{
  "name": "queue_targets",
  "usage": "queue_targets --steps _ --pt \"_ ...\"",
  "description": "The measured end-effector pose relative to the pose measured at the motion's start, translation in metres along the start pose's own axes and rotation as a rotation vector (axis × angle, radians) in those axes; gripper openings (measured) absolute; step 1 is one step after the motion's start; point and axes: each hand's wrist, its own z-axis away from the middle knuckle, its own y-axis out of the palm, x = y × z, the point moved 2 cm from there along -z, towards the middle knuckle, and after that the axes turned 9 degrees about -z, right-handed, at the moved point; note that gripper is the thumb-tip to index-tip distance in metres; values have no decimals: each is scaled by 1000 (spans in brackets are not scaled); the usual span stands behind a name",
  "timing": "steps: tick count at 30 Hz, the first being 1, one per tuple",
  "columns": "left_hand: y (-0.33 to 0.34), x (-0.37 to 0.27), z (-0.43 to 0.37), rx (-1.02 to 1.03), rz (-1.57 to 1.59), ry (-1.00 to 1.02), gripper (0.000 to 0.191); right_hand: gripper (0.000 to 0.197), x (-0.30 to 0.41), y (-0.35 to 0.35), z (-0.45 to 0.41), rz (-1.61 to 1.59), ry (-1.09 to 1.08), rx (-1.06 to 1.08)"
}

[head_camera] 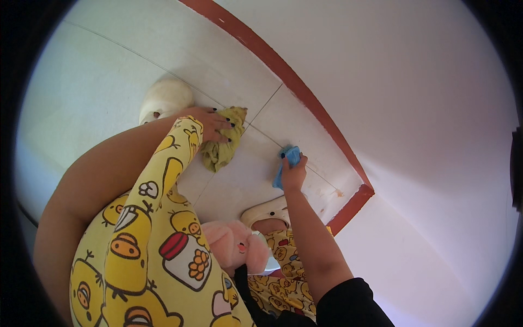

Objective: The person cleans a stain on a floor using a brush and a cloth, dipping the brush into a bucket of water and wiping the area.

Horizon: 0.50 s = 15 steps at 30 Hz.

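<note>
On the pale tiled floor (118, 77), my left hand (210, 124) presses a crumpled yellow-green cloth (222, 153), fingers spread over it. My bare left forearm passes around a leg in yellow patterned trousers (139, 229). To the right, my right hand (295, 173) grips a blue scrubbing brush (291, 156) set down over a tile joint. The brush's underside is mostly hidden. An orange-brown stain (339, 193) marks the floor to the right of the brush.
Cream clogs stand on the floor, one (167, 98) beyond my left hand and another (265, 210) below the brush. A red-brown skirting band (302, 94) meets the white wall (408, 102) and turns at a corner. A pink plush item (233, 245) sits between the legs.
</note>
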Motion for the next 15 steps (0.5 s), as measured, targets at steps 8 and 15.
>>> queue_targets --steps 8,15 --pt "1 2 -3 -20 1 16 54 47 0 -3 -5 113 0 25" --pt "0 1 -1 -59 -32 2 53 44 -19 -17 -24 31 369 -137"
